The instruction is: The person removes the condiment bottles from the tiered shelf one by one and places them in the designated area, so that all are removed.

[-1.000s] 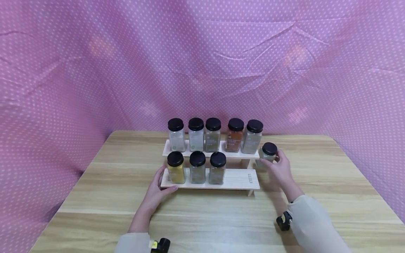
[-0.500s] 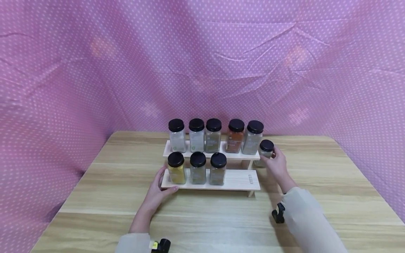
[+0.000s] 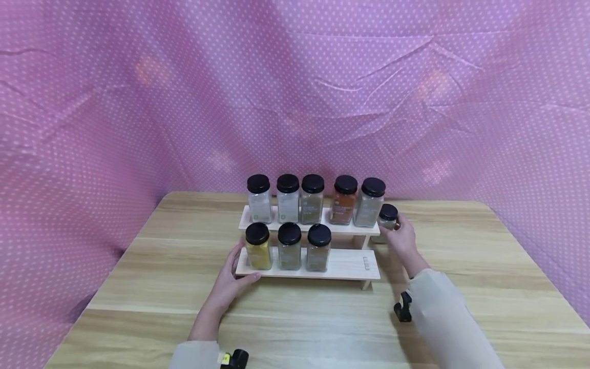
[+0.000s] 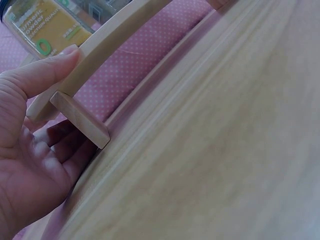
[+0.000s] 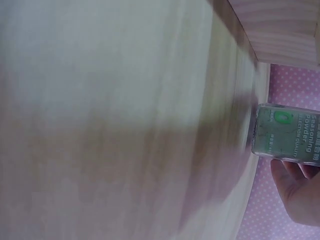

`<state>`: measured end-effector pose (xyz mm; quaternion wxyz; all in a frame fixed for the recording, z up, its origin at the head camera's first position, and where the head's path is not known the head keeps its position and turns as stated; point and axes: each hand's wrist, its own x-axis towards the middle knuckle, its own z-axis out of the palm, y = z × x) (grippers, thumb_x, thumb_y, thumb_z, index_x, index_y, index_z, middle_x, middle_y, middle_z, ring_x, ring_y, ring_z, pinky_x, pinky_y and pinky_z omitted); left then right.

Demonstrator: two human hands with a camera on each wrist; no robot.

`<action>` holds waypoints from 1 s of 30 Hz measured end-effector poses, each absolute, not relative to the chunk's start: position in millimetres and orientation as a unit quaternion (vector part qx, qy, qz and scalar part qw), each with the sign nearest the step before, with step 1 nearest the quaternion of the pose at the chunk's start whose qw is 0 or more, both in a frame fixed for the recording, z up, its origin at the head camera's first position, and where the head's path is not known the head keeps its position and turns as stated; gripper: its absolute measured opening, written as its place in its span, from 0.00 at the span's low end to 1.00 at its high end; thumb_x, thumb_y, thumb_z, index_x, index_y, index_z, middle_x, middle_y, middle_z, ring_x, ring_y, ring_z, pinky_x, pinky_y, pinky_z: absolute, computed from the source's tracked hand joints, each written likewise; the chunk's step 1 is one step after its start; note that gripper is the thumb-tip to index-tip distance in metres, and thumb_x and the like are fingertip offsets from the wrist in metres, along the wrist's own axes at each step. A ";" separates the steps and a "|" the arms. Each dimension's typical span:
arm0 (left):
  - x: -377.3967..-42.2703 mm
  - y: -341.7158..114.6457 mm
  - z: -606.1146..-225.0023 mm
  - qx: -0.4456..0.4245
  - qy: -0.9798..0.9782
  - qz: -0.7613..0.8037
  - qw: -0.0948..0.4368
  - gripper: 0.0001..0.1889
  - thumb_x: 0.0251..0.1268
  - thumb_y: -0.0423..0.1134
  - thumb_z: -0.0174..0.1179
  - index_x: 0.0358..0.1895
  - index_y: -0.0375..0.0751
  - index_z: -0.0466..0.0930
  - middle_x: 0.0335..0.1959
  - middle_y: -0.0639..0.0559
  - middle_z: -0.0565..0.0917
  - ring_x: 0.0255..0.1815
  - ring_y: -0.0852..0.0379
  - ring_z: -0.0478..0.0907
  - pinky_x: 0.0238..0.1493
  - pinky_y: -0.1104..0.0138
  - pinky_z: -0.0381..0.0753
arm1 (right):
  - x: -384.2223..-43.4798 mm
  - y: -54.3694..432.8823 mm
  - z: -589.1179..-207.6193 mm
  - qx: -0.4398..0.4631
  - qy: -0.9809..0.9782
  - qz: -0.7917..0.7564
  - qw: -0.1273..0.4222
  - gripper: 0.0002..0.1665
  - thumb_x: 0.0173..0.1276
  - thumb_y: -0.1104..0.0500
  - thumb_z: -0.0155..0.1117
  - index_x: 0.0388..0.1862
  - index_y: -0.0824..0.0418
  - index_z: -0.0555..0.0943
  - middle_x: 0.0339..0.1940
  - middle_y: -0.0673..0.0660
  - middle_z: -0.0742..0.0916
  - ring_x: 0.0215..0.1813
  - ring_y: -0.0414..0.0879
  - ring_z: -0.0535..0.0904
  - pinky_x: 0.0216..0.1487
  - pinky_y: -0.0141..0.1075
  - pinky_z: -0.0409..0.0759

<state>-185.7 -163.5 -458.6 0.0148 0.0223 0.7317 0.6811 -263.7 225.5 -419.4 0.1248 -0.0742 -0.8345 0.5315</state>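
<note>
A two-step wooden spice rack (image 3: pixel 348 261) stands on the table, holding spice jars with black lids. My left hand (image 3: pixel 226 287) grips the left end of its lower step. In the left wrist view the thumb lies on the board's edge beside the turmeric powder jar (image 4: pixel 47 25), and the other fingers are beneath, by the rack's leg (image 4: pixel 82 120). Right of the rack, my right hand (image 3: pixel 402 243) holds a jar of greyish-green seasoning powder (image 5: pixel 285 134) upright, its base at the tabletop. In the head view the hand and the rack's upper step partly hide this jar.
Several jars line the upper step, among them a reddish-orange one (image 3: pixel 343 205). On the lower step, three jars stand toward the left, with bare board (image 3: pixel 352 260) at the right. Pink dotted cloth (image 3: pixel 295 102) hangs behind and beside the wooden table (image 3: pixel 295 323).
My right hand and the seasoning jar have moved slightly left and back, closer to the rack's right end, and the jar stands straighter. My left hand keeps its grip on the rack.
</note>
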 end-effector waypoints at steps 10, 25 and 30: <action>-187.3 -163.5 -457.9 0.022 0.736 0.677 0.017 0.48 0.40 0.33 0.67 0.66 0.45 0.45 0.64 0.41 0.54 0.62 0.49 0.52 0.61 0.57 0.46 | -268.7 226.3 -420.3 -0.067 -0.835 0.531 0.123 0.29 0.53 0.69 0.58 0.55 0.73 0.63 0.51 0.72 0.71 0.54 0.62 0.65 0.50 0.46 0.68; -187.3 -163.0 -458.9 0.018 0.733 0.680 0.017 0.48 0.41 0.32 0.67 0.66 0.44 0.44 0.64 0.41 0.52 0.63 0.51 0.50 0.61 0.59 0.46 | -272.9 223.5 -423.8 -0.075 -0.825 0.543 0.141 0.28 0.53 0.69 0.58 0.53 0.75 0.64 0.50 0.72 0.72 0.53 0.61 0.67 0.48 0.45 0.69; -185.6 -163.2 -458.2 0.017 0.735 0.677 0.017 0.49 0.41 0.32 0.67 0.66 0.44 0.44 0.65 0.41 0.52 0.63 0.50 0.49 0.61 0.58 0.46 | -271.7 222.8 -424.0 -0.075 -0.821 0.549 0.139 0.30 0.52 0.70 0.58 0.54 0.75 0.62 0.51 0.72 0.70 0.53 0.63 0.65 0.50 0.47 0.68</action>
